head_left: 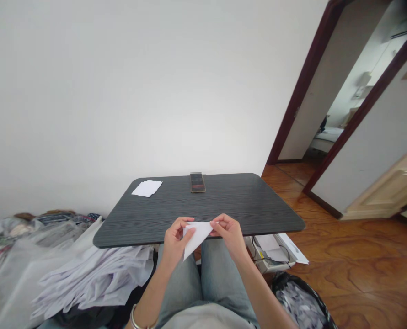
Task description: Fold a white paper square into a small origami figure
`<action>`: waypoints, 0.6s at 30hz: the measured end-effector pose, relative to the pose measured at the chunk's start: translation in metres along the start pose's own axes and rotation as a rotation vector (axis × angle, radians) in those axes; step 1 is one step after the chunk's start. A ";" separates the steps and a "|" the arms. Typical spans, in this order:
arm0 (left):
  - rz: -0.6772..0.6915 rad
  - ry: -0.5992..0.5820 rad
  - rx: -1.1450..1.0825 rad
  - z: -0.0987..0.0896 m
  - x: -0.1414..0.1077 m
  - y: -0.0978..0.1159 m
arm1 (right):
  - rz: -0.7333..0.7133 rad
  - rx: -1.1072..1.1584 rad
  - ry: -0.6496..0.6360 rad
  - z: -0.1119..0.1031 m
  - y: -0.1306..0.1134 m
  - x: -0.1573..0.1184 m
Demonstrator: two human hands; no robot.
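A white sheet of paper folded into a triangle (197, 234) is held at the near edge of the dark table (224, 201). My left hand (176, 240) pinches its left side, thumb on top and fingers behind. On the other side, my right hand (229, 233) grips the paper's right corner between thumb and fingertips. One point of the paper hangs down over my lap. At the far left of the tabletop lies a small stack of white paper sheets (147, 188).
A small clear case with dark and red contents (197, 183) sits at the table's back edge. To the left are piled white cloth or sheets (97, 278). Below right stand a box with papers and cables (272, 251) and a black bag of scraps (302, 301).
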State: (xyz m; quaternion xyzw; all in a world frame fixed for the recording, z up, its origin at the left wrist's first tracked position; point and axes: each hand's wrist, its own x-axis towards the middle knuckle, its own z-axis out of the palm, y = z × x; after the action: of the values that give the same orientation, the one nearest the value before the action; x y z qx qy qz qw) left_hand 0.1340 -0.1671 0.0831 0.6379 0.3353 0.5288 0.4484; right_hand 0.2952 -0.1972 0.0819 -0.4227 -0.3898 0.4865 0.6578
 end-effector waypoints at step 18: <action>-0.181 0.063 -0.065 0.003 -0.003 0.007 | 0.071 0.030 0.020 0.003 -0.007 -0.004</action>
State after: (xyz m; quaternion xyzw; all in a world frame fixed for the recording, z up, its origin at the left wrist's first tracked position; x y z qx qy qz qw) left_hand 0.1360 -0.1728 0.0880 0.5731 0.3884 0.5166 0.5039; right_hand 0.2939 -0.2016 0.0890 -0.4310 -0.3607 0.5112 0.6502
